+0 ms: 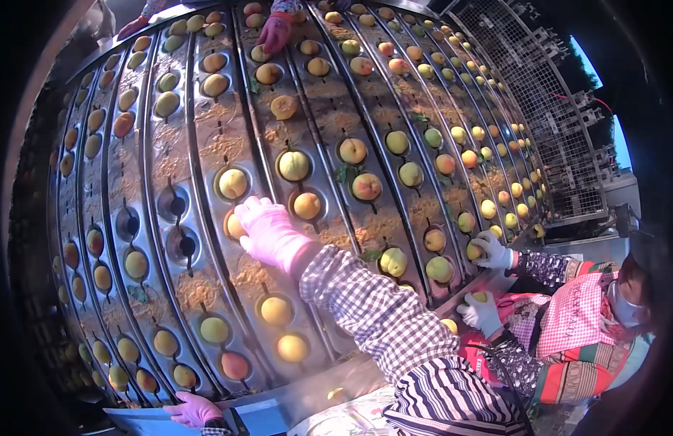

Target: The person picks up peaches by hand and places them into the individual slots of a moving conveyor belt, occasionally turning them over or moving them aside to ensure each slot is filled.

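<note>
My right hand (271, 231), in a pink glove with a checked sleeve, reaches over the metal conveyor. Its fingers close around the side of a peach (235, 224) in a round cup, partly hidden by the glove. Just beyond it sits a yellow peach (233, 183), and another peach (307, 206) lies to the right of the hand. My left hand (195, 409), gloved in pink too, rests at the conveyor's near edge with fingers apart and nothing in it. The nearest fruit to it is a peach (184, 376).
Metal slats (235, 287) with paired cups are smeared with orange pulp. At right, a co-worker's white-gloved hands (494, 251) handle peaches. Across the conveyor is another person's pink-gloved hand (276, 30). A wire-mesh guard (525, 94) stands at the far right.
</note>
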`<move>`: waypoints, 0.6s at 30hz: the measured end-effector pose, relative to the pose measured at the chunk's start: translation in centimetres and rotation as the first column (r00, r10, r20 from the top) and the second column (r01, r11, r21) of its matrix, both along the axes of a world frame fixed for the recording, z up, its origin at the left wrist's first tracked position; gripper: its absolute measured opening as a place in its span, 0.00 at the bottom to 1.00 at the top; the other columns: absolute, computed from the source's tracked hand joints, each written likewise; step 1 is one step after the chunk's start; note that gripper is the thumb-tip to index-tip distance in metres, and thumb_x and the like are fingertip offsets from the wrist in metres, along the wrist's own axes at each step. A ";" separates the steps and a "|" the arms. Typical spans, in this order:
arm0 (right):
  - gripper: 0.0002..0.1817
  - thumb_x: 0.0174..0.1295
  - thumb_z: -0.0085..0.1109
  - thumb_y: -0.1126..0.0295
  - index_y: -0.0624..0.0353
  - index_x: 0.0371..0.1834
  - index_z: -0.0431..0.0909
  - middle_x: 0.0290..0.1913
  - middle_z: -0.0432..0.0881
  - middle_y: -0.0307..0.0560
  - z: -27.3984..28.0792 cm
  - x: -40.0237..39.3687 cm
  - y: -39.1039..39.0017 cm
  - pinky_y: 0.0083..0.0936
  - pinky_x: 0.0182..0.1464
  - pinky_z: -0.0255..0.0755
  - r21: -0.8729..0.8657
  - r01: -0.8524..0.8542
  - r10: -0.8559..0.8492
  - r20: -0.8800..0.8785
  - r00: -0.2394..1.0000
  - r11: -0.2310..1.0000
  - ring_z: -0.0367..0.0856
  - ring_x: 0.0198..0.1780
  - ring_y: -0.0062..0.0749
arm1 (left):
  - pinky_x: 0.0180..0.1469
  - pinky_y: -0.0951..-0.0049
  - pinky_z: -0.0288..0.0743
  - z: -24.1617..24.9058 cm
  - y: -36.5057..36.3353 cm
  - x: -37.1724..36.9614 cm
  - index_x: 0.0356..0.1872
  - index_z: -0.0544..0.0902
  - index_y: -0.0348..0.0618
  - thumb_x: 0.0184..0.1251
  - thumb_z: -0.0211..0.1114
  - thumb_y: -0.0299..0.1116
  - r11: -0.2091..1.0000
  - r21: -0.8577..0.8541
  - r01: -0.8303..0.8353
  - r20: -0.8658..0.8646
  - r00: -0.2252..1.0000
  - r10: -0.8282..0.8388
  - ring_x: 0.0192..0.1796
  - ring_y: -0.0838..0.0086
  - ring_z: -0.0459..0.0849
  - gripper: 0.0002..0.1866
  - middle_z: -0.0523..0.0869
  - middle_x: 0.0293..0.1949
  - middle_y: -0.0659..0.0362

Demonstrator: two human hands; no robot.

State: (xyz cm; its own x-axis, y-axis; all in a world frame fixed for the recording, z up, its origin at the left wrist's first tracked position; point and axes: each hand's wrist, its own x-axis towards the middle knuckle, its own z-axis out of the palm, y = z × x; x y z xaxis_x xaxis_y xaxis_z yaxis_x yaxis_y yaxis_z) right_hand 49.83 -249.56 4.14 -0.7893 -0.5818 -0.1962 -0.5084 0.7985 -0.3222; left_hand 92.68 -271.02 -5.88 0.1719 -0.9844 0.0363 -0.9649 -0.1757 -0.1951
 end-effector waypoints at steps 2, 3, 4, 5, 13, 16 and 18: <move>0.23 0.56 0.70 0.59 0.54 0.53 0.77 0.54 0.78 0.50 -0.4 -0.2 -0.5 0.42 0.58 0.76 0.046 0.039 -0.041 0.025 0.999 0.998 0.79 0.57 0.45 | 0.75 0.48 0.60 -1.0 -1.5 0.5 0.81 0.54 0.51 0.74 0.46 0.66 0.998 0.030 -0.055 0.009 0.998 0.055 0.75 0.44 0.65 0.43 0.61 0.77 0.38; 0.23 0.56 0.70 0.60 0.54 0.54 0.78 0.56 0.78 0.49 0.2 -0.3 -0.8 0.41 0.59 0.76 0.081 0.051 -0.055 0.050 0.997 0.995 0.78 0.58 0.43 | 0.72 0.46 0.63 -1.6 -1.0 0.3 0.79 0.54 0.39 0.74 0.46 0.62 1.000 -0.002 -0.031 0.021 0.999 0.031 0.72 0.40 0.67 0.43 0.61 0.75 0.33; 0.23 0.57 0.70 0.61 0.53 0.55 0.79 0.57 0.77 0.49 0.1 -0.3 -1.1 0.40 0.60 0.75 0.100 0.074 -0.079 0.054 0.995 0.992 0.78 0.60 0.42 | 0.70 0.43 0.67 -1.0 0.1 -0.5 0.76 0.54 0.27 0.74 0.47 0.58 0.999 -0.037 -0.014 0.042 0.999 0.015 0.70 0.37 0.69 0.44 0.62 0.73 0.29; 0.23 0.57 0.69 0.62 0.53 0.55 0.79 0.57 0.77 0.48 0.1 -0.5 -1.2 0.40 0.61 0.74 0.107 0.085 -0.093 0.075 0.993 0.991 0.78 0.61 0.42 | 0.69 0.43 0.68 0.3 0.5 -1.0 0.75 0.55 0.27 0.74 0.47 0.58 0.999 0.036 -0.014 -0.004 1.000 0.015 0.69 0.37 0.70 0.44 0.62 0.72 0.29; 0.20 0.59 0.66 0.63 0.54 0.55 0.79 0.55 0.79 0.46 -1.8 0.5 -1.6 0.40 0.58 0.73 0.106 0.130 -0.124 -0.060 0.990 0.986 0.79 0.58 0.40 | 0.65 0.43 0.71 4.4 -3.6 -0.7 0.73 0.55 0.25 0.73 0.49 0.58 0.972 0.233 0.033 -0.141 0.990 0.001 0.66 0.38 0.72 0.44 0.65 0.69 0.28; 0.26 0.57 0.70 0.57 0.55 0.56 0.77 0.54 0.79 0.45 -1.9 1.6 -1.4 0.40 0.58 0.73 0.090 0.146 -0.135 -0.119 0.984 0.985 0.78 0.58 0.40 | 0.67 0.42 0.69 6.0 -3.8 -1.4 0.72 0.61 0.27 0.75 0.47 0.60 0.992 0.120 0.035 -0.135 0.991 -0.018 0.66 0.36 0.71 0.42 0.62 0.70 0.26; 0.29 0.57 0.69 0.56 0.55 0.61 0.74 0.60 0.76 0.48 -0.9 1.7 -1.4 0.44 0.61 0.72 0.057 0.195 -0.194 -0.031 0.981 0.979 0.76 0.60 0.43 | 0.73 0.47 0.62 2.1 -8.0 1.9 0.81 0.55 0.50 0.72 0.44 0.69 0.995 0.086 -0.057 -0.011 0.998 0.059 0.73 0.42 0.67 0.45 0.63 0.76 0.37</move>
State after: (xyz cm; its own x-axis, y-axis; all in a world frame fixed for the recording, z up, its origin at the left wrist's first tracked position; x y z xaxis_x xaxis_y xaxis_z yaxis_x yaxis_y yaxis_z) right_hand 51.57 -250.97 3.25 -0.8914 -0.4043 -0.2047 -0.3486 0.9004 -0.2604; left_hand 94.62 -279.03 -3.81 0.2287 -0.9722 -0.0501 -0.9562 -0.2147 -0.1988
